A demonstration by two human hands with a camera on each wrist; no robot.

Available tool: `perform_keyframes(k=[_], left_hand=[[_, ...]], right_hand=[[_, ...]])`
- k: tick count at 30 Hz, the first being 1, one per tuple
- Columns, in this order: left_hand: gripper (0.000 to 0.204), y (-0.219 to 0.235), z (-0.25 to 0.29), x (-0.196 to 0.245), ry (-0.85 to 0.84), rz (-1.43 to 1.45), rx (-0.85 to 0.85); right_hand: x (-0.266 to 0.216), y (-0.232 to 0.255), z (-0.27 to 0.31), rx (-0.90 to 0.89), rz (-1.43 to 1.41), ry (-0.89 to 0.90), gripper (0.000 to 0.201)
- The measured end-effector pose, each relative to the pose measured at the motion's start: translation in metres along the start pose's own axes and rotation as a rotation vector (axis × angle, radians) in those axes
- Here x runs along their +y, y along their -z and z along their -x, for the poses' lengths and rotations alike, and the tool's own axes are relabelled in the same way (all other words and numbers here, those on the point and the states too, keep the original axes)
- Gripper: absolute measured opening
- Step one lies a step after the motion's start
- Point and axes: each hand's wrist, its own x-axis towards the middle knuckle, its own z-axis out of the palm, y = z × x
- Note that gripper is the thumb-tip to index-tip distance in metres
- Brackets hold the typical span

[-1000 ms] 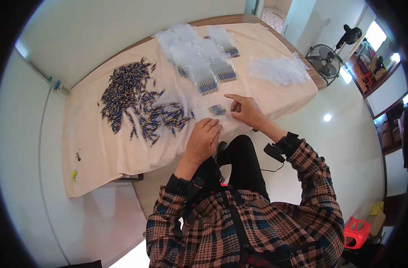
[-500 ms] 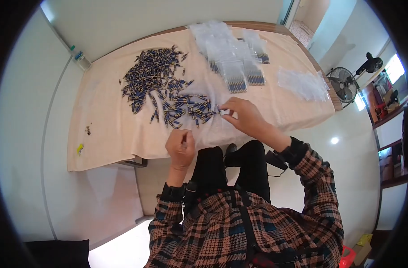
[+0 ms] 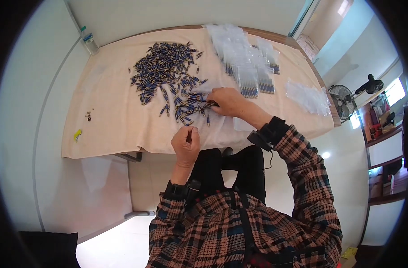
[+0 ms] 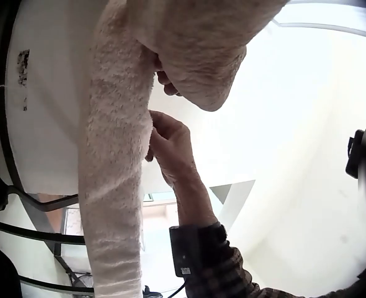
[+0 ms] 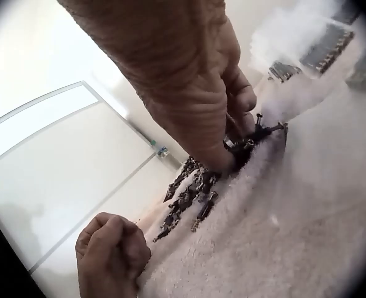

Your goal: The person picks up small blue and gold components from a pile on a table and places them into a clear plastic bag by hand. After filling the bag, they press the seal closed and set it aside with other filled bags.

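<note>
Small blue pieces with gold ends lie in a large heap (image 3: pixel 164 64) on the cloth-covered table, with a looser cluster (image 3: pixel 186 107) nearer the person. At the right edge of that cluster, the right hand (image 3: pixel 230 102) reaches down with thumb and fingers bent together around a small blue piece (image 5: pixel 248 146), its grip partly hidden. The left hand (image 3: pixel 186 145) is held at the table's front edge, below the cluster. Its fingers are curled in with the thumb against them, and nothing shows in it. The right wrist view shows this left hand (image 5: pixel 111 251) as a loose fist.
Clear bags (image 3: pixel 248 82) filled with rows of such pieces lie at the back of the table (image 3: pixel 110 111). Flat clear bags (image 3: pixel 309 98) lie at the right. A bottle (image 3: pixel 89 41) stands at the far left corner, and a yellow object (image 3: pixel 77 135) lies near the left edge.
The right hand has moved left from beside a small row of pieces to the loose cluster. The left hand has drawn back from the row and curled its fingers. The head view has shifted.
</note>
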Motion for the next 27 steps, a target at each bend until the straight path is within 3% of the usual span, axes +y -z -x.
perform_keyframes(k=[10,15,18,19,22,27], left_hand=[[0.010,-0.004,-0.001,0.002,-0.080,-0.068,0.031],[0.012,-0.002,-0.001,0.001,-0.055,-0.035,0.021],[0.012,-0.001,-0.001,0.000,-0.062,-0.025,0.019],[0.012,-0.001,-0.002,0.000,-0.067,-0.026,0.015],[0.009,0.001,-0.003,0.002,-0.032,-0.013,-0.012],[0.009,0.003,-0.012,0.004,0.120,0.152,-0.085]], right_hand=[[-0.003,-0.021,0.003,0.216,-0.103,0.010,0.021],[-0.008,-0.010,0.005,0.126,-0.224,-0.074,0.020],[-0.011,-0.002,0.006,0.042,-0.858,-0.439,0.023],[-0.012,-0.002,0.006,0.038,-0.851,-0.433,0.023],[-0.018,-0.006,0.006,0.125,-1.199,-0.463,0.024],[-0.030,0.001,0.008,0.141,-1.326,-0.477,0.024]])
